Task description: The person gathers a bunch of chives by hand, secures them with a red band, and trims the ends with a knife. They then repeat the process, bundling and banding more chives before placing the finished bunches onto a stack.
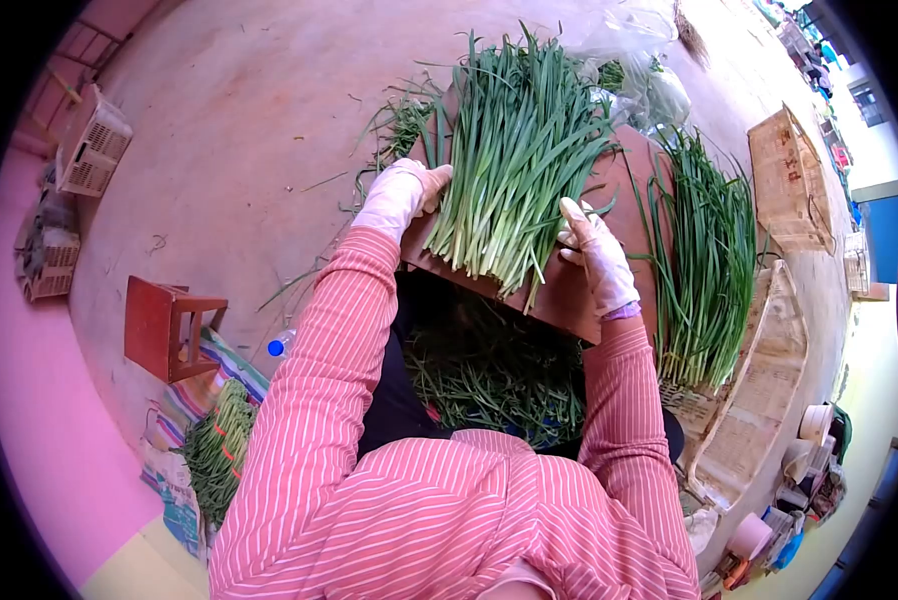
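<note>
A broad pile of green leafy stalks [514, 170] with pale lower ends lies on a brown board [559, 300] in front of me. At the pile's left edge is my left hand [409, 192], in a whitish glove, its fingers bent against the stalks; what the fingertips grip is hard to see. My right hand [597, 250], also gloved, is beside the pile's lower right edge with its fingers apart and nothing visible in them. A second bunch of long green stalks [709, 270] lies to the right of the board.
Loose greens [499, 375] lie below the board. A red stool [174, 325], a bottle with a blue cap [281, 346] and tied green bundles [224, 440] are at left. Clear plastic bags [644, 85] lie beyond the board; woven baskets [791, 180] stand at right.
</note>
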Demonstrator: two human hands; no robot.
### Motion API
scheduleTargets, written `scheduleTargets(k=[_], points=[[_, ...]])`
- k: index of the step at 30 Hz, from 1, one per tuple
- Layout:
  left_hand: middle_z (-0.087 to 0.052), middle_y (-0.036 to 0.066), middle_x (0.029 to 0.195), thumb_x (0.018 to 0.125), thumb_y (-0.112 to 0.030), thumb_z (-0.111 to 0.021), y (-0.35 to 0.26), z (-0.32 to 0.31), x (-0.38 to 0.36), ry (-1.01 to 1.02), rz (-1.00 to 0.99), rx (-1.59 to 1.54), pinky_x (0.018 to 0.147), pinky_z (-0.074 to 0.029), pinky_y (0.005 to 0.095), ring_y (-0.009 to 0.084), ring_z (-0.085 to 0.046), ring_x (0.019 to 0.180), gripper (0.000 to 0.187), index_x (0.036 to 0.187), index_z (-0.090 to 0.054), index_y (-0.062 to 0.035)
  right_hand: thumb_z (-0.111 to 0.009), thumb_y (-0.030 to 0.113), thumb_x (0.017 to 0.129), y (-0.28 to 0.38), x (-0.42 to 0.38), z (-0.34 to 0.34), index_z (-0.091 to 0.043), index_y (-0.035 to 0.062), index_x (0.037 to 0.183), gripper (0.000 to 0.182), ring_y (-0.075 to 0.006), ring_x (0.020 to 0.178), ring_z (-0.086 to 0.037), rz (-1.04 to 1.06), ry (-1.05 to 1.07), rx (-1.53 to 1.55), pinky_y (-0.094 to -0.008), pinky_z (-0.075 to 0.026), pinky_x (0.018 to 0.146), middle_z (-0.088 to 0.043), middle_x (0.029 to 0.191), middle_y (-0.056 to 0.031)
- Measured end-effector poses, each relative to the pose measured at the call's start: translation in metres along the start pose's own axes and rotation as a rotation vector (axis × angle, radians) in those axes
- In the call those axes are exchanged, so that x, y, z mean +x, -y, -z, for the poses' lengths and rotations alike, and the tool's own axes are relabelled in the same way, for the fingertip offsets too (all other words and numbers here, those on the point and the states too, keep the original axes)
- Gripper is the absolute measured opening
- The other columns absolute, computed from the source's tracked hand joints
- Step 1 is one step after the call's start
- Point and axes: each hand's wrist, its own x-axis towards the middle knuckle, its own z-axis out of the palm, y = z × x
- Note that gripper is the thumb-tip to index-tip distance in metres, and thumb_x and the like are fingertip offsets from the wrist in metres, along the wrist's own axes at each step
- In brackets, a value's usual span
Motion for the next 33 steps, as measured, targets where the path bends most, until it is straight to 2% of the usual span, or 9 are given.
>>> scheduleTargets(k=[2,11,15,17,20,25,27,30,33], points=[[-0.068,0.018,0.111,0.092,-0.057,-0.048,-0.01,-0.001,-0.007,0.069,0.07,0.156,0.095,-0.049,0.0375,0.0297,-0.064,0.109,0.058,0.11,-0.07,-0.0069,-0.064,0.05,0.088,0.0,-0.001,0.002,-0.042,0.0091,0.14,0.07,-0.0101,0.095,-0.055,0.021,0.039,-0.041,-0.0256,-0.043,0.08,-0.057,0.114,0.0016],[-0.069,0.016,0.107,0.093,-0.043,-0.051,0.036,0.011,0.026,-0.341,-0.357,0.204,0.086,-0.05,0.0433,0.0366,-0.064,0.099,0.044,0.104,-0.068,-0.0038,-0.064,0.048,0.089,-0.013,0.004,0.0,-0.038,0.0035,0.142,0.073,-0.0102,0.093,-0.054,0.046,0.017,-0.054,-0.0247,-0.044,0.077,-0.057,0.11,0.0008],[-0.073,0.01,0.088,0.093,-0.049,-0.046,0.05,0.066,0.015,-0.632,0.026,-0.004,0.076,-0.05,0.0353,0.0241,-0.066,0.081,0.052,0.094,-0.072,-0.0039,-0.064,0.047,0.089,-0.01,0.002,0.002,-0.038,0.0043,0.143,0.074,-0.01,0.092,-0.055,0.049,0.026,-0.036,-0.0248,-0.044,0.077,-0.056,0.111,0.0005],[-0.073,0.013,0.092,0.087,-0.04,-0.062,0.079,0.062,-0.004,-0.872,0.064,-0.335,0.079,-0.051,0.0352,0.0237,-0.067,0.096,0.047,0.116,-0.066,-0.0027,-0.065,0.048,0.089,-0.004,-0.002,0.003,-0.041,0.0063,0.141,0.07,-0.009,0.093,-0.056,0.025,0.039,-0.027,-0.0248,-0.045,0.078,-0.057,0.109,0.0009],[-0.053,0.017,0.136,0.088,-0.038,-0.058,0.095,0.055,0.012,-0.771,0.638,0.338,0.101,-0.045,0.0401,0.0292,-0.056,0.12,0.051,0.127,-0.06,-0.0064,-0.065,0.044,0.09,-0.003,-0.008,0.01,-0.05,0.0079,0.133,0.058,-0.008,0.091,-0.058,0.025,-0.013,0.092,-0.024,-0.045,0.079,-0.06,0.104,0.0027],[-0.013,0.014,0.159,0.088,-0.039,-0.057,0.088,0.062,0.01,-0.332,0.397,0.065,0.108,-0.039,0.0467,0.0419,-0.03,0.14,0.062,0.144,-0.044,-0.0138,-0.06,0.038,0.094,-0.009,-0.011,0.056,-0.058,0.0082,0.124,0.042,-0.0071,0.086,-0.062,-0.002,0.007,0.07,-0.0247,-0.048,0.073,-0.066,0.099,0.0014],[-0.017,0.018,0.157,0.088,-0.04,-0.058,0.074,0.046,-0.004,-0.52,0.632,0.299,0.107,-0.039,0.0477,0.0446,-0.028,0.14,0.064,0.144,-0.044,-0.013,-0.059,0.037,0.094,-0.024,0.006,0.103,-0.057,0.0036,0.124,0.045,-0.0177,0.086,-0.066,0.176,-0.212,-0.276,-0.0317,-0.051,0.073,-0.068,0.102,-0.0075],[-0.025,0.019,0.155,0.089,-0.046,-0.057,0.061,0.052,-0.025,-0.89,0.454,0.22,0.104,-0.042,0.049,0.0473,-0.037,0.133,0.057,0.133,-0.054,-0.0092,-0.061,0.034,0.091,-0.014,-0.013,0.128,-0.054,-0.0029,0.128,0.053,-0.041,0.094,-0.061,0.671,-0.954,-1.218,-0.0447,-0.047,0.088,-0.065,0.103,-0.022],[-0.04,0.02,0.143,0.09,-0.053,-0.05,0.051,0.054,-0.018,-0.868,0.22,0.092,0.101,-0.044,0.0472,0.0423,-0.046,0.127,0.059,0.126,-0.06,-0.007,-0.064,0.033,0.093,-0.028,-0.014,0.124,-0.06,-0.0008,0.123,0.045,-0.0196,0.09,-0.065,0.399,-0.472,-0.42,-0.0291,-0.051,0.08,-0.068,0.105,-0.0095]])
